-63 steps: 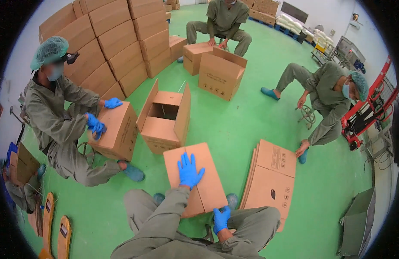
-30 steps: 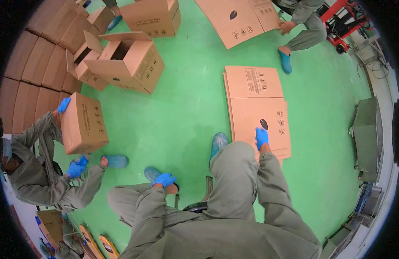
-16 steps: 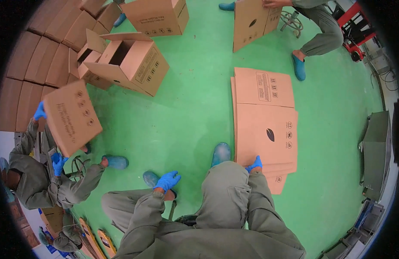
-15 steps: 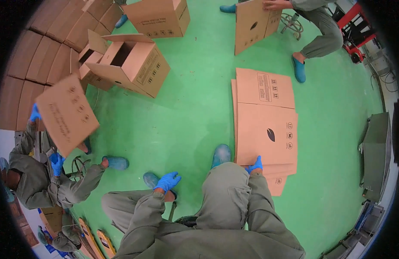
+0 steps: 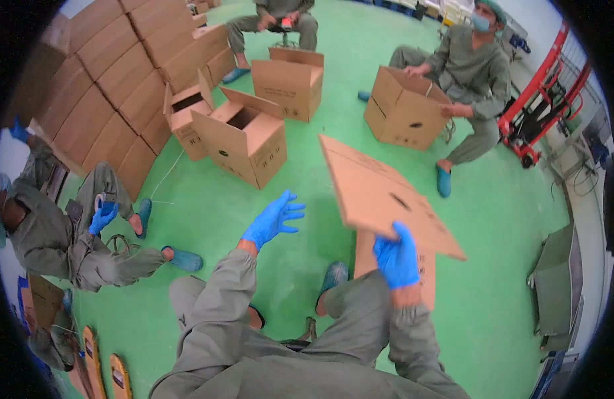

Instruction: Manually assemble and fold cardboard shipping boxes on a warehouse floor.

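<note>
the right hand, in a blue glove, sits right of center in the frame, its grip clamped on the lower edge of a flat carton. the carton is tilted and raised, slanting from the upper middle down toward the right, with a dark leaf mark on its face. below it, partly hidden by the hand and knee, more flat cardboard lies on the green floor. the left hand, also blue-gloved, is near the center of the frame, its grip apart with fingers spread toward the right, clear of the carton.

above the left hand, an open box stands with flaps up, just beside a second open box. at the upper right of the frame, a seated co-worker has both hands on a brown box. stacked cartons fill the upper left; a red lift stands at the upper right.
</note>
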The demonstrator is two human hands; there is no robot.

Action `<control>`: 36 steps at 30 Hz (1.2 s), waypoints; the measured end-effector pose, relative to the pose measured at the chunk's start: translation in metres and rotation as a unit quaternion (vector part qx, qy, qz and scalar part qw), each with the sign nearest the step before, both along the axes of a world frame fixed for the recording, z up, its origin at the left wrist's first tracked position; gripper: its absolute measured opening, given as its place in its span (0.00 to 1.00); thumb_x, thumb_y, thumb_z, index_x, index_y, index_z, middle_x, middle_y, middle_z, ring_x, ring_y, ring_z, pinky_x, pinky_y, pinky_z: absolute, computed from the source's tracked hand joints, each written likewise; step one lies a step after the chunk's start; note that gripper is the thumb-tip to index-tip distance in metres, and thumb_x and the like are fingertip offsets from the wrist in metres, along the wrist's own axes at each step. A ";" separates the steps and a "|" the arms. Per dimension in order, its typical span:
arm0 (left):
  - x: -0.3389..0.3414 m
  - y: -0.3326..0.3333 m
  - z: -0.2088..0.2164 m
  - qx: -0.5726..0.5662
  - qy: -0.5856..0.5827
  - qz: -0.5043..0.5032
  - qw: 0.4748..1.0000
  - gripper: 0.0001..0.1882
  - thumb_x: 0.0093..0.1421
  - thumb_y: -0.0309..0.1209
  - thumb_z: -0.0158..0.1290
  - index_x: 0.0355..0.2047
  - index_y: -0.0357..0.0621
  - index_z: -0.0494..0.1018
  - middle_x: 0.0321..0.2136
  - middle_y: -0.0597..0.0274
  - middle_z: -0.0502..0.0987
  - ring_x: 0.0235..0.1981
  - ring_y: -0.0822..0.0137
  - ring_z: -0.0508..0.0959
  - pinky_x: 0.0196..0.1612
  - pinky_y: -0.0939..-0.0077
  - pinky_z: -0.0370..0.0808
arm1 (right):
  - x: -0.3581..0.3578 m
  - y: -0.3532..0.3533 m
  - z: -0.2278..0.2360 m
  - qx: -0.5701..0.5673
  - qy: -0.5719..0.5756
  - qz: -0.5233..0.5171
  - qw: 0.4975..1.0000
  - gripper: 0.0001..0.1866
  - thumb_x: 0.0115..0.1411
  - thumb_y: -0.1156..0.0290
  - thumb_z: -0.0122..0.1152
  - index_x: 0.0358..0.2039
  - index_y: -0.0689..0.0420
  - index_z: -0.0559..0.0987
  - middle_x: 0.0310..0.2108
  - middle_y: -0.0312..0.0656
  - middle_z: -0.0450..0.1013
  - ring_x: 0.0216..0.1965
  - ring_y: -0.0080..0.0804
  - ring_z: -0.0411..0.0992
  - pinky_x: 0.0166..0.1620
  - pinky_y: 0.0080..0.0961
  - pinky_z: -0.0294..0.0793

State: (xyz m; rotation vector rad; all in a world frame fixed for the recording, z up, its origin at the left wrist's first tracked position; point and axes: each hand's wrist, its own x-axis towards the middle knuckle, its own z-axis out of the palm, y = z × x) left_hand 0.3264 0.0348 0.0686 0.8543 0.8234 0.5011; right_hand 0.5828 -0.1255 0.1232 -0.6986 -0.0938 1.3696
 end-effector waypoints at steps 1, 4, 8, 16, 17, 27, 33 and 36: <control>-0.002 0.001 0.020 -0.008 -0.067 0.052 0.996 0.34 0.58 0.55 0.41 0.54 0.39 0.59 0.48 0.53 0.67 0.49 0.60 0.69 0.47 0.60 0.68 | -0.025 -0.018 -0.001 -0.017 0.033 0.007 0.999 0.10 0.55 0.68 0.54 0.37 0.54 0.71 0.34 0.37 0.72 0.33 0.28 0.72 0.31 0.23 0.74; -0.003 0.014 0.038 0.054 -0.166 0.138 0.975 0.26 0.57 0.45 0.46 0.49 0.36 0.63 0.41 0.54 0.72 0.42 0.63 0.73 0.41 0.66 0.72 | -0.081 -0.059 -0.016 -0.053 0.107 0.090 0.989 0.15 0.55 0.68 0.53 0.44 0.53 0.69 0.42 0.36 0.70 0.38 0.29 0.70 0.35 0.28 0.73; -0.036 -0.003 0.037 0.175 0.008 0.152 0.973 0.19 0.53 0.33 0.46 0.44 0.36 0.66 0.35 0.56 0.75 0.36 0.66 0.75 0.36 0.72 0.73 | -0.115 -0.092 -0.107 -0.190 -0.040 0.276 0.941 0.19 0.58 0.58 0.48 0.46 0.56 0.68 0.43 0.42 0.71 0.43 0.33 0.70 0.35 0.31 0.72; -0.065 -0.051 -0.078 0.278 0.386 0.082 0.876 0.25 0.50 0.42 0.46 0.44 0.37 0.67 0.37 0.43 0.73 0.40 0.48 0.73 0.43 0.62 0.69 | -0.189 -0.018 -0.104 -0.040 -0.546 0.288 0.786 0.42 0.53 0.50 0.56 0.57 0.66 0.52 0.56 0.56 0.54 0.55 0.41 0.58 0.51 0.32 0.62; -0.064 -0.050 -0.089 0.247 0.429 0.051 0.867 0.28 0.52 0.46 0.46 0.46 0.37 0.66 0.38 0.43 0.73 0.41 0.48 0.73 0.44 0.63 0.69 | -0.203 -0.003 -0.109 -0.020 -0.544 0.299 0.784 0.47 0.50 0.50 0.59 0.59 0.67 0.48 0.59 0.58 0.49 0.59 0.44 0.53 0.57 0.31 0.56; -0.082 -0.033 -0.112 0.298 0.233 0.203 0.903 0.28 0.61 0.47 0.39 0.52 0.37 0.60 0.44 0.47 0.71 0.45 0.54 0.72 0.49 0.65 0.66 | -0.197 0.028 -0.171 0.082 -0.538 0.265 0.796 0.44 0.49 0.52 0.59 0.59 0.65 0.51 0.57 0.59 0.54 0.59 0.47 0.53 0.59 0.34 0.53; -0.167 -0.059 -0.109 0.317 0.313 0.018 0.895 0.23 0.58 0.37 0.43 0.51 0.36 0.62 0.41 0.55 0.73 0.42 0.65 0.71 0.47 0.70 0.67 | -0.123 0.064 -0.141 -0.001 -0.806 0.103 0.582 0.29 0.54 0.63 0.50 0.57 0.52 0.60 0.47 0.52 0.67 0.46 0.50 0.66 0.49 0.38 0.66; -0.184 -0.121 -0.111 0.319 0.335 0.001 0.887 0.26 0.56 0.35 0.43 0.53 0.35 0.58 0.44 0.46 0.71 0.44 0.54 0.71 0.48 0.65 0.66 | -0.101 0.096 -0.128 -0.107 -0.808 0.082 0.574 0.29 0.55 0.64 0.49 0.58 0.49 0.58 0.41 0.53 0.70 0.39 0.51 0.70 0.42 0.42 0.69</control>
